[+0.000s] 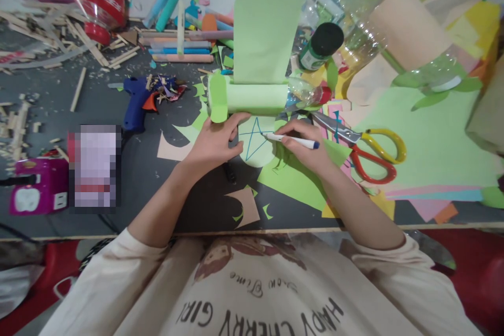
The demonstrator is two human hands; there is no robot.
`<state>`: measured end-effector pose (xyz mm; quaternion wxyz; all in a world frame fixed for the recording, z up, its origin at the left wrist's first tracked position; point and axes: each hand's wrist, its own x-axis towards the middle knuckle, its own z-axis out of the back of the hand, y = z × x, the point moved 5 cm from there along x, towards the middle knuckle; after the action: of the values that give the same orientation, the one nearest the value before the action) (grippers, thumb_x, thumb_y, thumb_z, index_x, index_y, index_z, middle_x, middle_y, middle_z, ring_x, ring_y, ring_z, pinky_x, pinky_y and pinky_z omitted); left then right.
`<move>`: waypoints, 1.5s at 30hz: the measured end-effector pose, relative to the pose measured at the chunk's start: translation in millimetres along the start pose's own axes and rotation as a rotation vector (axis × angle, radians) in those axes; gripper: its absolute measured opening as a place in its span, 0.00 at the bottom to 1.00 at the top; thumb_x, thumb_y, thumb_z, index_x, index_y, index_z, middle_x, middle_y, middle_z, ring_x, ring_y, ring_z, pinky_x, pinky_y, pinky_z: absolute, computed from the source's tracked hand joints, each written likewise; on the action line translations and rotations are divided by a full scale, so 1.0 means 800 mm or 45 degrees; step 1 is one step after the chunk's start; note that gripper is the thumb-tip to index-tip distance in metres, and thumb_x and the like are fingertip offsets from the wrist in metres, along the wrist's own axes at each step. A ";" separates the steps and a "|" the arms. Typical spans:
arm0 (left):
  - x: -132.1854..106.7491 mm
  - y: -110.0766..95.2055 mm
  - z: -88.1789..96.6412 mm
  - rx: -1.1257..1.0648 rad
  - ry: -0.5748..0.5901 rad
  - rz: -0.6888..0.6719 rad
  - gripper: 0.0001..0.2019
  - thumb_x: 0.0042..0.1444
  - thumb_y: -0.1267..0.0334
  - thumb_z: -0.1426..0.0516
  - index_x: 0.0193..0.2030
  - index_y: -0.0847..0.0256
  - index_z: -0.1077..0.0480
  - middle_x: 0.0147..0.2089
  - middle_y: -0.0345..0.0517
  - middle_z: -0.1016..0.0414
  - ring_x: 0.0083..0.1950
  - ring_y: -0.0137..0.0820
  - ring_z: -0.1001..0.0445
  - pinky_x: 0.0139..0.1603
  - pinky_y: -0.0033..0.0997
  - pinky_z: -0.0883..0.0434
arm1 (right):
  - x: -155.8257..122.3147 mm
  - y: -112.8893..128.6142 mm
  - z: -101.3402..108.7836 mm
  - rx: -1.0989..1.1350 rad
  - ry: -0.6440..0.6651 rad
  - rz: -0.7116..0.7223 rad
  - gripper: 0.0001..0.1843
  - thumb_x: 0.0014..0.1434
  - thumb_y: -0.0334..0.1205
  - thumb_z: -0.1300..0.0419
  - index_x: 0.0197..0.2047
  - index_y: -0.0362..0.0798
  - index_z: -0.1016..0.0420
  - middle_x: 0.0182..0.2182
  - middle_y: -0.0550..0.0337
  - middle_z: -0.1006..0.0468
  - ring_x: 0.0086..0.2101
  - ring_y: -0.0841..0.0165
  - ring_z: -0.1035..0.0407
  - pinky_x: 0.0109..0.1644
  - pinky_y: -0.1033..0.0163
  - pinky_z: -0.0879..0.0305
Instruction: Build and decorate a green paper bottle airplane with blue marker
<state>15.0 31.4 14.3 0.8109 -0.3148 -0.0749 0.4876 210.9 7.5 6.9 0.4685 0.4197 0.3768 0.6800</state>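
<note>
A light green paper shape, rounded at both ends, lies on the dark table with a green paper-wrapped tube across its middle. On the near rounded end a blue star outline is drawn. My right hand pinches a white marker with a blue cap, its tip on the star. My left hand rests on the paper's left edge just below the tube, fingers curled and pressing down.
Scissors with red and yellow handles lie right of my right hand on coloured paper sheets. A blue glue gun lies to the left, wooden sticks beyond it. Clear plastic bottles, a green-labelled bottle and a magenta power strip surround the work.
</note>
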 end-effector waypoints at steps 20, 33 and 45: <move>0.001 0.003 0.000 0.015 -0.032 -0.058 0.25 0.56 0.67 0.46 0.62 0.58 0.37 0.29 0.36 0.38 0.30 0.28 0.35 0.37 0.26 0.37 | 0.003 -0.004 0.002 0.091 0.078 -0.186 0.11 0.45 0.37 0.47 0.15 0.52 0.32 0.14 0.63 0.29 0.19 0.69 0.39 0.29 0.59 0.42; 0.001 0.003 0.000 0.008 -0.036 -0.046 0.26 0.55 0.68 0.46 0.62 0.59 0.37 0.29 0.35 0.39 0.31 0.28 0.35 0.39 0.27 0.37 | 0.001 -0.010 0.001 0.122 0.061 -0.216 0.10 0.44 0.36 0.46 0.15 0.51 0.30 0.14 0.63 0.30 0.21 0.68 0.39 0.27 0.60 0.43; 0.001 0.004 -0.002 -0.013 -0.015 -0.056 0.26 0.56 0.67 0.46 0.63 0.59 0.38 0.29 0.35 0.39 0.30 0.28 0.35 0.38 0.26 0.38 | -0.005 -0.015 0.009 0.427 -0.234 -0.186 0.21 0.62 0.55 0.46 0.25 0.52 0.25 0.17 0.63 0.31 0.16 0.72 0.43 0.17 0.64 0.50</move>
<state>13.9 32.4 11.0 0.8193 -0.3143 -0.0889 0.4713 222.3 8.1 -2.2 0.4727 0.5236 0.4697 0.5307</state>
